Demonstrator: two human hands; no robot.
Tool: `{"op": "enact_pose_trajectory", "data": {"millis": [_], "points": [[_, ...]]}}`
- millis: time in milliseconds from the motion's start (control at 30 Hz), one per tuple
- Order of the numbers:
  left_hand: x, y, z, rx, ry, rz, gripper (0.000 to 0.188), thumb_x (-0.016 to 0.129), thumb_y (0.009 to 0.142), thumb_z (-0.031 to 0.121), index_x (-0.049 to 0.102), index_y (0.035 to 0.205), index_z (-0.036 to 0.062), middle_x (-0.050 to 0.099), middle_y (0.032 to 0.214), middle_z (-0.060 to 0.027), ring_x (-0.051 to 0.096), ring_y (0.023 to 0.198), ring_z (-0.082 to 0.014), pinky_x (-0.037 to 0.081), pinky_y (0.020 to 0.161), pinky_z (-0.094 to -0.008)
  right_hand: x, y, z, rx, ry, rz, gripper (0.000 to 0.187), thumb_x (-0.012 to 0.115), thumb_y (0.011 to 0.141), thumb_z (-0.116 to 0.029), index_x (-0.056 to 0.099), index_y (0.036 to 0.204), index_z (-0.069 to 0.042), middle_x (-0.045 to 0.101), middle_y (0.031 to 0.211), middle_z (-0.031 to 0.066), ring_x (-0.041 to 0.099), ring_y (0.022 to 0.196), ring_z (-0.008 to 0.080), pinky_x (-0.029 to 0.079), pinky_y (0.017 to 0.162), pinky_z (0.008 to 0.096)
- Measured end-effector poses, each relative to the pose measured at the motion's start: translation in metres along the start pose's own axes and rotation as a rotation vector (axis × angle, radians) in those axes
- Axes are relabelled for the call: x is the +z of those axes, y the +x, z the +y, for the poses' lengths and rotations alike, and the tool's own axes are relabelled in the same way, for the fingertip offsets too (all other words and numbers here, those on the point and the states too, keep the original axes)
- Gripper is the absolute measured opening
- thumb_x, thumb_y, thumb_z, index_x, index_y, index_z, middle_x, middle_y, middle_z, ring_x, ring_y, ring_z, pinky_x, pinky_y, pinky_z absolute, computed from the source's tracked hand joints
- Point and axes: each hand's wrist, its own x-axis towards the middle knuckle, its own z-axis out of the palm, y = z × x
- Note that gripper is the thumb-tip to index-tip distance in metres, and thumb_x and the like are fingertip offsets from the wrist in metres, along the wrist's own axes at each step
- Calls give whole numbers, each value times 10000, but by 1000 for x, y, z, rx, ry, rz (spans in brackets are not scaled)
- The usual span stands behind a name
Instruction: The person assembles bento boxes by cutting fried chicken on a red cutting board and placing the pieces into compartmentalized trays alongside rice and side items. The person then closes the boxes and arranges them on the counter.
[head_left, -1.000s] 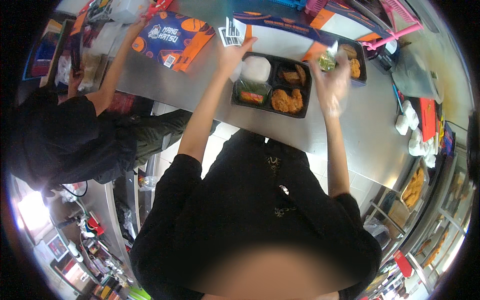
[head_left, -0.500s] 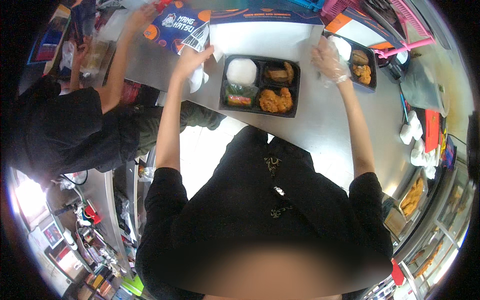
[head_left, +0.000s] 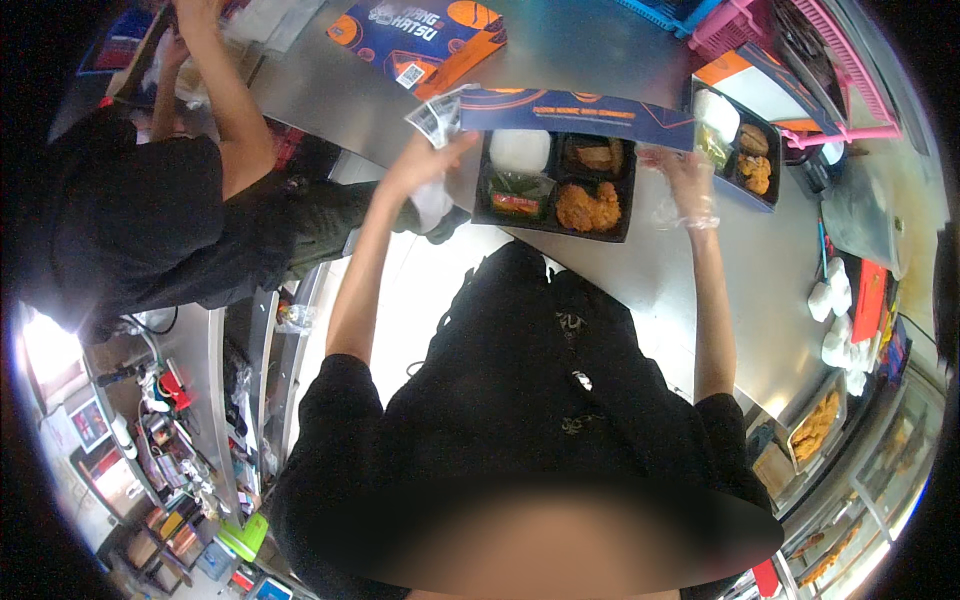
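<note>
Now the black meal tray point(head_left: 553, 222) sits between both hands' fingers point(head_left: 455, 148).
</note>
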Motion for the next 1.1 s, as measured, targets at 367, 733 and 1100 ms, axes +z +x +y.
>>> {"op": "enact_pose_trajectory", "data": {"millis": [367,733,1100], "points": [[7,-19,15,-531,-101,-142,730,756,701,442,510,1191,-41,573,985,-35,480,696,-76,361,554,-195,8,-25,-18,412,432,94,415,642,843,-261,532,1146,2,580,1151,124,558,1025,224,474,841,363],[41,-85,-16,-561,-76,-68,677,633,783,520,512,1163,-27,596,1033,-97,519,778,-128,415,658,-255,42,-50,19,337,-352,302,476,666,819,-353,587,1060,50,662,856,114,618,708,147,470,623,248],[48,-95,-18,-579,-336,0,596,677,755,473,552,1105,7,623,994,-67,522,822,-116,395,713,-252,49,-98,-5,640,287,212,646,702,798,-331,388,1200,65,589,978,156,636,737,214,547,598,311]]}}
